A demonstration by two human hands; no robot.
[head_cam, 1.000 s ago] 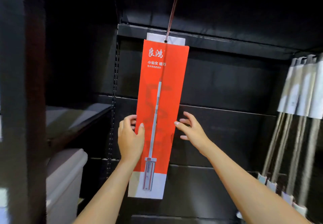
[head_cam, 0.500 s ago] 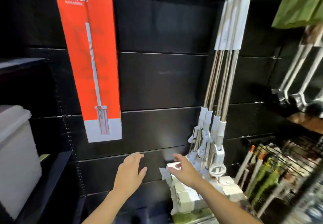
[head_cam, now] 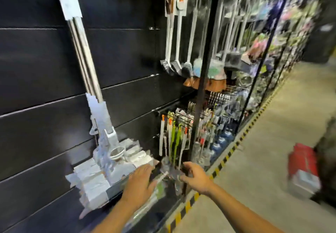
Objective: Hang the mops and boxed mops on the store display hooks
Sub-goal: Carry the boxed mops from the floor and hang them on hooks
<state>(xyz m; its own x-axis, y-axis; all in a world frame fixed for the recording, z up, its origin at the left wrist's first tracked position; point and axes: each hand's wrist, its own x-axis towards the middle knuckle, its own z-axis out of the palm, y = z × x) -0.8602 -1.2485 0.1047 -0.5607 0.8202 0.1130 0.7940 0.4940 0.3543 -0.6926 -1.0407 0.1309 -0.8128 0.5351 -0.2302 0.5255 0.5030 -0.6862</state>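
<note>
Several mops with silver poles [head_cam: 85,54] hang against the black slat wall, their white heads [head_cam: 101,171] low at the left. My left hand [head_cam: 139,183] hovers open, palm down, just right of those heads. My right hand [head_cam: 195,175] is open too, fingers spread, in front of the lower shelf post. Neither hand holds anything. A red and white box [head_cam: 303,169], blurred, lies on the floor at the right. The orange boxed mop is out of view.
Brushes and dusters [head_cam: 174,32] hang further right on the wall. A black upright post [head_cam: 203,79] splits the shelving. Small brushes [head_cam: 172,141] stand in a wire rack. The aisle floor [head_cam: 263,160] has a yellow-black striped edge.
The view has swung right along the aisle; the orange boxed mop, left hanging on its hook, has dropped out of view. Both hands have let go and lowered, empty.
</note>
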